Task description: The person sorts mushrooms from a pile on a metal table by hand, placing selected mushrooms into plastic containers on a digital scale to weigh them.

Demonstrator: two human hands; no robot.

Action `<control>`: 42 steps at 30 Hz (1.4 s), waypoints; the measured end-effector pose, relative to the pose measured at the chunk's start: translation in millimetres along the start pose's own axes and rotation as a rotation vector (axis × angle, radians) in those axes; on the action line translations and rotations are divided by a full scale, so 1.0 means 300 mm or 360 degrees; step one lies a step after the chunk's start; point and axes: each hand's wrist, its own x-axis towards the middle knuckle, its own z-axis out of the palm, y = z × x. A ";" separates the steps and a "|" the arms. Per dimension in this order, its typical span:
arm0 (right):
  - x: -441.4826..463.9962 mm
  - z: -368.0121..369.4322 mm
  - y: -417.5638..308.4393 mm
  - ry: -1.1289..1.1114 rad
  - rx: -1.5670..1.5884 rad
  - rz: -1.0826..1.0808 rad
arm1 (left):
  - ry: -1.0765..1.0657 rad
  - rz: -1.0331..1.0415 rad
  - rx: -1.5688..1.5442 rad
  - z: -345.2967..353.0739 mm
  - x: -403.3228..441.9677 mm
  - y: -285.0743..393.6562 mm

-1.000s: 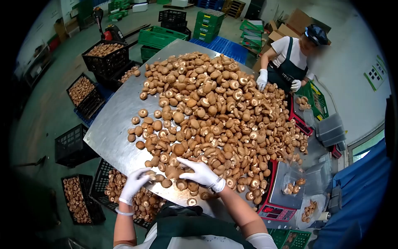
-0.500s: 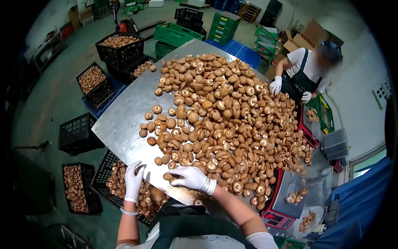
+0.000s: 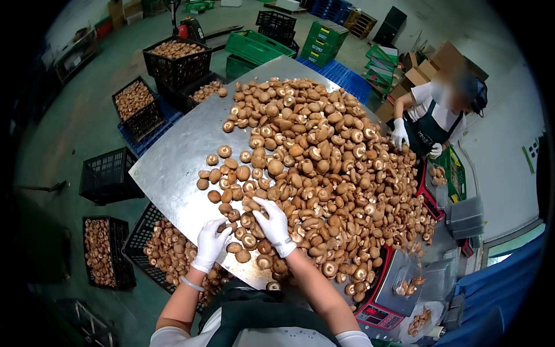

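Observation:
A large pile of brown shiitake mushrooms (image 3: 324,156) covers much of the metal table (image 3: 179,150). My left hand (image 3: 211,244), in a white glove, is at the table's near edge, its fingers curved and thumb apart, with no mushroom visible in it. Just beyond its fingertips lie a few mushrooms. Farther right, my gloved right hand (image 3: 273,225) reaches over the near left side of the pile. Its thumb and fingers are spread, with the fingertips against a mushroom (image 3: 250,205). Below my left hand, a black crate (image 3: 139,246) holds more mushrooms.
A co-worker (image 3: 430,124) in white gloves stands at the far right of the pile. Red scales (image 3: 378,317) with clear tubs line the right side. Black crates (image 3: 110,176) stand on the floor at left, and green crates (image 3: 257,47) behind the table.
My left hand has moved right and over the table edge. The right hand has moved forward into the pile from the near edge, and several mushrooms now lie close to the edge.

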 end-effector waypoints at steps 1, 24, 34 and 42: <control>-0.015 0.014 0.006 0.0037 -0.0025 -0.0154 | -0.0142 -0.0280 -0.0333 -0.006 -0.004 0.021; -0.184 0.074 -0.141 -0.1174 0.0041 -0.0159 | 0.0496 -0.0203 0.0070 -0.135 0.111 -0.135; -0.167 0.028 -0.074 -0.1351 0.0812 0.0450 | 0.0335 0.0098 -0.0040 -0.033 0.175 -0.158; -0.145 -0.013 -0.120 -0.0442 -0.0270 -0.0441 | -0.0871 -0.0390 -0.1241 0.037 0.019 -0.019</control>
